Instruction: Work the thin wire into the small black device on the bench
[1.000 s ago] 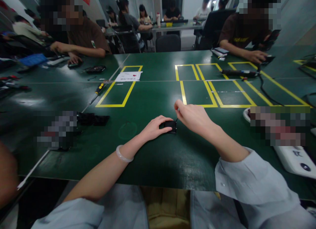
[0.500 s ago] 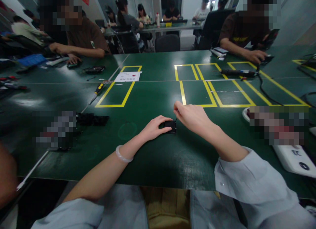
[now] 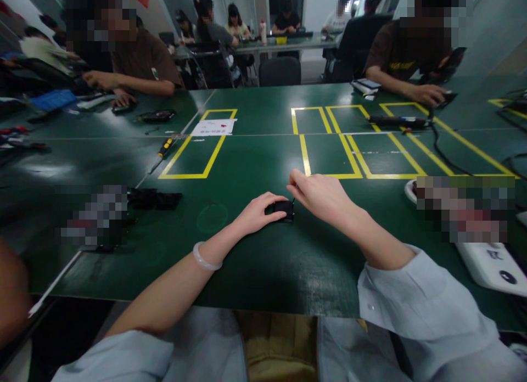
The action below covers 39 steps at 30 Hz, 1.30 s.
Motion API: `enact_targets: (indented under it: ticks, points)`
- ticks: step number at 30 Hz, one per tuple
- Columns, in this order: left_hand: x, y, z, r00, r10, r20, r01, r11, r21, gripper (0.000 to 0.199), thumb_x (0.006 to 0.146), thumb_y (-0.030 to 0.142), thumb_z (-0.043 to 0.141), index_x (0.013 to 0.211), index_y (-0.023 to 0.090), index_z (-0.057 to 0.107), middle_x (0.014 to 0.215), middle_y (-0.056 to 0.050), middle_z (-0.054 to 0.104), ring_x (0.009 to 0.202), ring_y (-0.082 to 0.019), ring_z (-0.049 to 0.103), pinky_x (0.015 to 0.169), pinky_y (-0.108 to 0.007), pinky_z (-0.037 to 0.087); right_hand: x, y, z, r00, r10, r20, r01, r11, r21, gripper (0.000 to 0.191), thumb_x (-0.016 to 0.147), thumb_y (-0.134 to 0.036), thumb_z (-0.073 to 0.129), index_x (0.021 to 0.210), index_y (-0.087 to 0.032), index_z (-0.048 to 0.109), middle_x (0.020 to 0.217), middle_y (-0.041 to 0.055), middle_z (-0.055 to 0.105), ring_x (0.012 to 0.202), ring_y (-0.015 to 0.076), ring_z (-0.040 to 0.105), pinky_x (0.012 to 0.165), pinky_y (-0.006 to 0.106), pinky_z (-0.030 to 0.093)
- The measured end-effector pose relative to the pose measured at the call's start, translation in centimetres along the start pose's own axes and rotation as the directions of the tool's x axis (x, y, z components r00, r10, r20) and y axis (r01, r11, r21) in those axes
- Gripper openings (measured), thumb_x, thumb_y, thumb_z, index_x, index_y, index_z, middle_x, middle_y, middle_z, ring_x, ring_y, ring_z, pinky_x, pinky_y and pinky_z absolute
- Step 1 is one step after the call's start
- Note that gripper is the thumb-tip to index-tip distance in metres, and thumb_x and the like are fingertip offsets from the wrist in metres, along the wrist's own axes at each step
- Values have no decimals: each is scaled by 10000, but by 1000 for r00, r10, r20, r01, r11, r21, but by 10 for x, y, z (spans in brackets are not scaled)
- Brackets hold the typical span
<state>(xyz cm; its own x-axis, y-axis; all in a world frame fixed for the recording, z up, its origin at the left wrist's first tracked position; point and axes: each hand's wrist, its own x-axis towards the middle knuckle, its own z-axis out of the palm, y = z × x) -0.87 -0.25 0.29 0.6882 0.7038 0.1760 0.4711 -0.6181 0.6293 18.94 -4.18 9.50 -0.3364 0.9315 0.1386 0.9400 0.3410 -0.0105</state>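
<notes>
A small black rectangular part (image 3: 284, 209) lies on the green table (image 3: 263, 272) in front of me. My left hand (image 3: 263, 211) grips it from the left, fingers along its far side and thumb across its near side. My right hand (image 3: 315, 190) is closed in a pinch just above its right edge. Between the pinched fingertips is a thin dark tool (image 3: 293, 201), pointing down at the part's right edge. Most of the tool is hidden by the fingers, so its kind cannot be made out.
A yellow-black screwdriver (image 3: 165, 147) lies left of the taped yellow rectangles, near a white paper (image 3: 214, 127). Black parts (image 3: 154, 198) lie to my left. At right is a white device (image 3: 492, 267). Across the table sit two co-workers, with a corded black tool (image 3: 397, 122) before one.
My right hand has shifted very slightly at the fingertips, staying over the part's right edge. My left hand and the black part have not moved.
</notes>
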Motion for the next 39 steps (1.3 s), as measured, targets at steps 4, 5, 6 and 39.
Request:
enact_targets:
  ticks: [4, 5, 6, 39]
  points:
    - [0, 1, -1, 1000, -6, 7, 6, 1000, -4, 389, 900, 458, 543, 1225, 249, 579, 1088, -43, 597, 1016, -210, 580, 915, -336, 438, 0, -1, -2, 999, 18, 33, -18, 1000, -14, 282, 976, -339, 271, 1081, -204, 496, 810, 54, 700, 702, 195, 643, 526, 276, 211]
    - [0, 1, -1, 1000, -7, 5, 7, 1000, -4, 391, 898, 462, 542, 1223, 248, 580, 1091, -45, 599, 1015, -213, 580, 914, -339, 439, 0, -2, -3, 999, 19, 35, -19, 1000, -13, 278, 974, -326, 271, 1084, -203, 495, 809, 55, 700, 698, 196, 642, 525, 277, 211]
    - [0, 1, -1, 1000, -6, 2, 6, 1000, -3, 390, 897, 462, 544, 1220, 246, 581, 1095, -46, 599, 1015, -213, 580, 915, -339, 440, 0, -2, -4, 999, 18, 34, -17, 1000, -11, 270, 970, -313, 276, 1087, -202, 492, 812, 55, 700, 691, 196, 642, 522, 278, 207]
    - [0, 1, 0, 1000, -11, -3, 11, 1000, 0, 388, 889, 457, 556, 1209, 241, 588, 1093, -39, 601, 1020, -210, 582, 928, -333, 436, -1, -1, -2, 1000, 1, -2, -1, 1000, 8, 288, 970, -388, 297, 1087, -208, 490, 816, 50, 703, 701, 200, 646, 516, 272, 204]
